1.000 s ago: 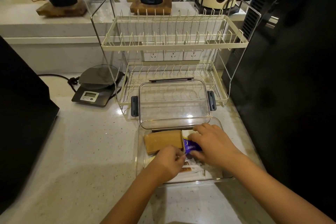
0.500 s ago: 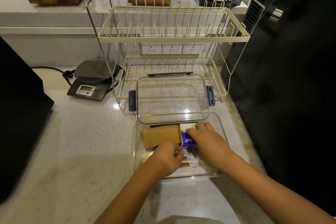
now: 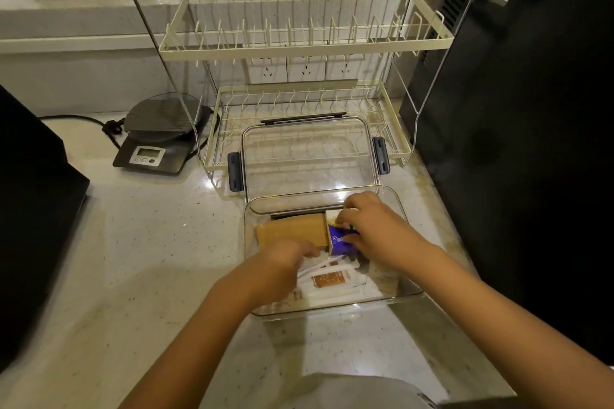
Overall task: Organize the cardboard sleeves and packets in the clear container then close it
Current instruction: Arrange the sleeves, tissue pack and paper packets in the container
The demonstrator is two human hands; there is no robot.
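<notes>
The clear container (image 3: 252,262) sits open on the counter in front of me. Inside at the back lie brown cardboard sleeves (image 3: 292,232). To their right, my right hand (image 3: 375,229) pinches a purple and white packet (image 3: 340,239) standing on edge. My left hand (image 3: 285,262) is blurred, fingers curled, over the white and brown packets (image 3: 332,279) on the container floor; whether it holds any I cannot tell. The clear lid (image 3: 309,156) with dark latches leans upright behind the container.
A cream two-tier dish rack (image 3: 305,43) stands right behind the lid. A digital scale (image 3: 156,143) with a cable sits at back left. A tall black appliance (image 3: 531,109) borders the right, another dark object (image 3: 30,209) the left.
My view has shifted down and closer. My right hand has tipped the purple packet more upright against the sleeves. My left hand has slid slightly left over the loose packets.
</notes>
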